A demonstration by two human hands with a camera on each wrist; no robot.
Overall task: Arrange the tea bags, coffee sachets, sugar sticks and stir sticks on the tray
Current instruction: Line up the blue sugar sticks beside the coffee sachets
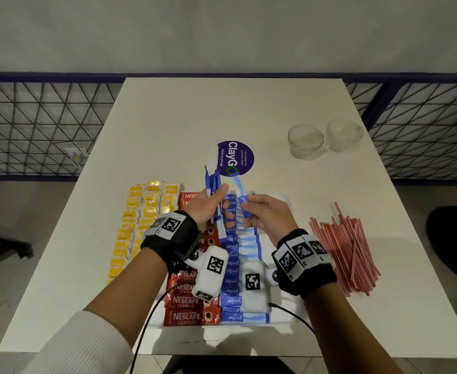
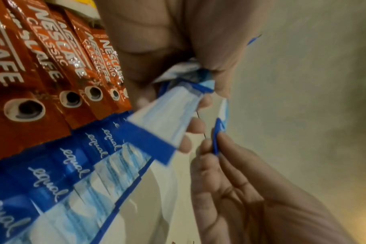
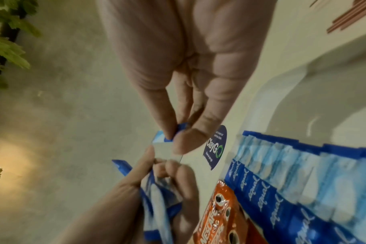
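My left hand [image 1: 213,202] grips a bundle of blue sugar sticks [image 1: 211,182] upright above the white tray [image 1: 281,197]; the left wrist view shows the bundle [image 2: 167,112] fanned out of the fist. Beside it my right hand [image 1: 251,209] pinches a single blue sugar stick [image 1: 239,190] by its lower end, also seen as a blue tip [image 3: 167,137] between thumb and fingers. On the tray lie a column of red coffee sachets [image 1: 187,300] and a column of blue sugar sticks [image 1: 232,279]. Yellow tea bags [image 1: 138,228] sit left of the tray. Red-striped stir sticks [image 1: 348,247] lie on the table to the right.
Two clear glass cups [image 1: 305,141] stand at the back right of the white table [image 1: 168,125]. A round purple sticker [image 1: 236,157] lies behind my hands. A wire mesh fence [image 1: 33,125] runs behind the table.
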